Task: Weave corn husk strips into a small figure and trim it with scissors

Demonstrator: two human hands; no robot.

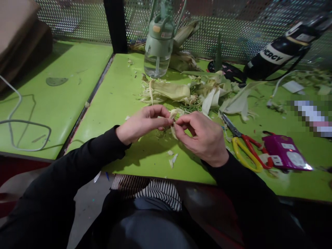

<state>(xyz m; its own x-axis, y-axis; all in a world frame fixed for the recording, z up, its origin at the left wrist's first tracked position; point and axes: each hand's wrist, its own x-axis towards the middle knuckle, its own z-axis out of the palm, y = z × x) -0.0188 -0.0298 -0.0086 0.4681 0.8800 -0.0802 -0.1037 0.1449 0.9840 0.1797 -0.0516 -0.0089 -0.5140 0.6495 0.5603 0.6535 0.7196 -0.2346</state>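
Between my two hands is a small pale piece of corn husk (174, 113), folded or bunched up. My left hand (145, 122) pinches it from the left with thumb and forefinger. From the other side my right hand (201, 136) pinches the same piece, its thumb and fingertips nearly touching those of the left. The fingers hide part of the husk. Just beyond the hands lies a heap of dry corn husks (172, 90), with loose strips and shreds around it. Small husk scraps (173, 159) are scattered on the green table (124, 103) nearer to me.
Scissors (245, 145) with yellow and red handles lie right of my right hand, beside a purple packet (286, 152). A green water bottle (158, 45) stands behind the husks. A black bottle (278, 57) leans at the back right. A white cable (19, 100) crosses the left table.
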